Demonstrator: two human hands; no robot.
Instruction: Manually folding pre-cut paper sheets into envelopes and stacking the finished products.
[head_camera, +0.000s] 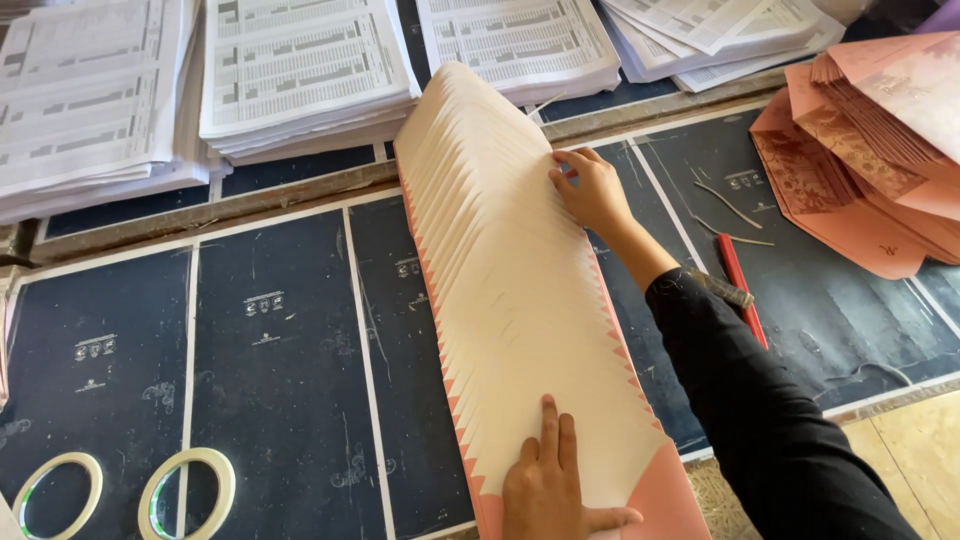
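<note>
A long fanned row of pink envelopes (510, 270), overlapped so their pale flaps show, runs from the near edge toward the back of the dark table (280, 360). My left hand (552, 490) presses flat on the near end of the row, fingers together. My right hand (588, 190), in a black sleeve, rests its fingers on the right edge of the row farther back.
Stacks of printed white sheets (300, 70) line the back. A loose pile of pink envelopes (870, 150) lies at the right. A red pen (742, 290) sits by my right forearm. Two tape rolls (185, 490) lie at the near left.
</note>
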